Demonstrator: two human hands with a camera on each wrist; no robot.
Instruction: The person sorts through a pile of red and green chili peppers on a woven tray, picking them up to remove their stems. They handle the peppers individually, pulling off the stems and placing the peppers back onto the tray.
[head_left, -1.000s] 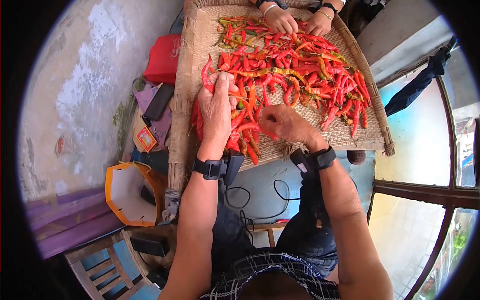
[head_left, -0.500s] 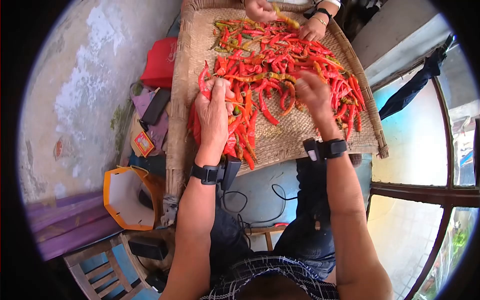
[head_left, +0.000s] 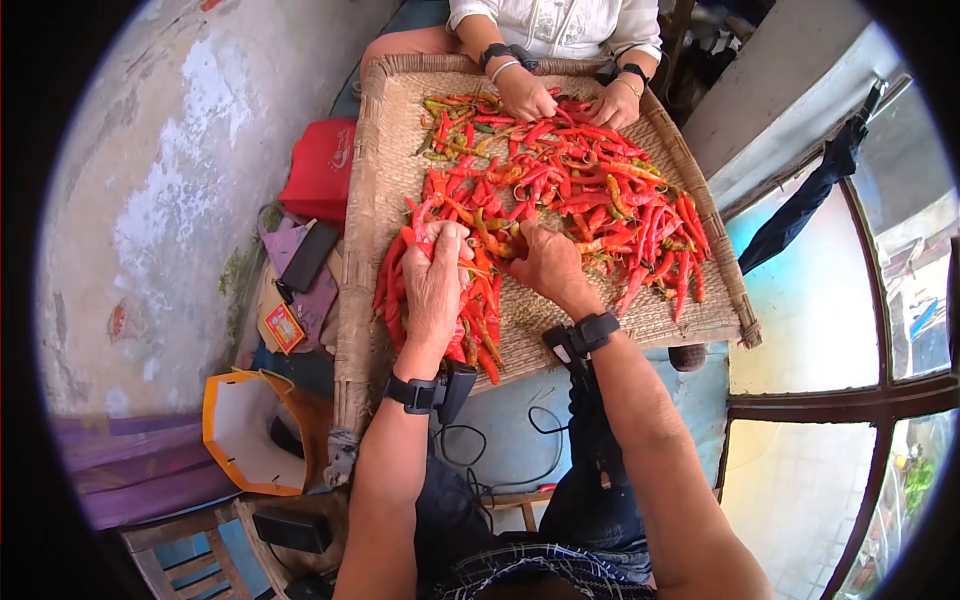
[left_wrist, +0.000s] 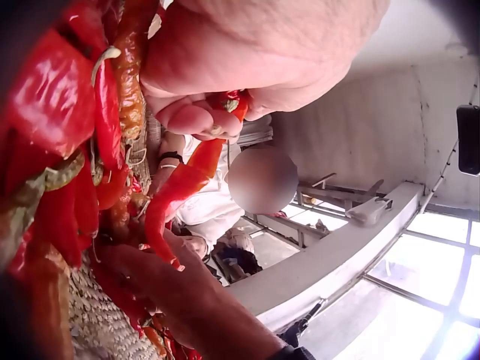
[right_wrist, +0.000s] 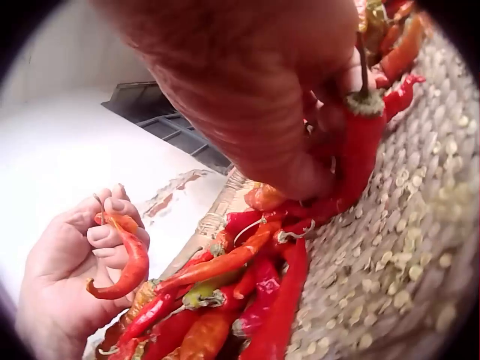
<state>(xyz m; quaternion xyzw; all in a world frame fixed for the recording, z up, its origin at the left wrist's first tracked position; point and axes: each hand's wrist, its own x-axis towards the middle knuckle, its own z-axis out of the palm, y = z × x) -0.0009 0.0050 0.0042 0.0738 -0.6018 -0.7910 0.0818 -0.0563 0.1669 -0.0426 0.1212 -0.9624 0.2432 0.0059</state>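
My left hand (head_left: 432, 290), above the left part of the pile, holds a curved red chili pepper (right_wrist: 131, 262). Its fingers are bent around the stem end, and the tip hangs free in the left wrist view. Over the middle of the woven tray (head_left: 540, 335), my right hand (head_left: 555, 265) reaches down into the chili peppers (head_left: 640, 215). Its fingers are curled at a large red chili pepper (right_wrist: 360, 150) with a green stem, partly hiding it. Red peppers, with some orange and greenish ones, spread over the tray.
Across the tray, another person's hands (head_left: 525, 95) work among the peppers. Pale seeds (right_wrist: 397, 262) lie scattered on the weave. A red bag (head_left: 320, 170) and an orange-edged box (head_left: 250, 430) stand along the left wall. A windowed door (head_left: 800, 300) is at the right.
My right hand swung rightward over the pile, then came back left and down among the peppers. My left hand stays nearly in place. The other person's raised hand is back at the peppers.
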